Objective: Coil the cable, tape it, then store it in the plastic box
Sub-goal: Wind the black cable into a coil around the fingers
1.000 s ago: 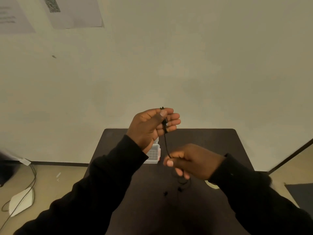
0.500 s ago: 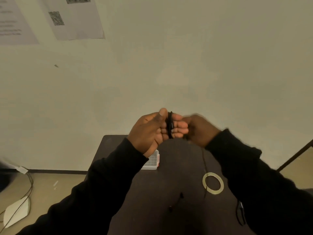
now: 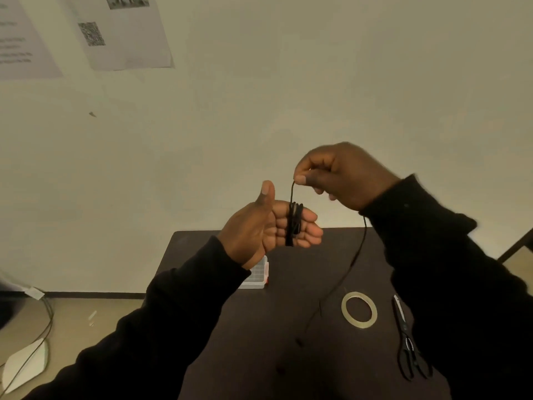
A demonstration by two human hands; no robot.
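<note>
A thin black cable [image 3: 294, 223] is wound in several turns around the fingers of my left hand [image 3: 268, 226], whose thumb points up. My right hand [image 3: 343, 174] is raised above and to the right, pinching the cable's free length between thumb and forefinger. From there the cable hangs down past my right wrist to the dark table [image 3: 259, 327]. A roll of clear tape [image 3: 359, 310] lies flat on the table on the right. The clear plastic box [image 3: 256, 275] stands on the table behind my left wrist, partly hidden.
Black scissors [image 3: 406, 342] lie at the table's right edge, beside the tape. Papers hang on the pale wall at the upper left. On the floor at the left lie a white device and cords.
My right hand has gone from low near the table, up past my left fingers, to above them, laying more cable turns on my left hand. The view tilted down, showing the scissors.
</note>
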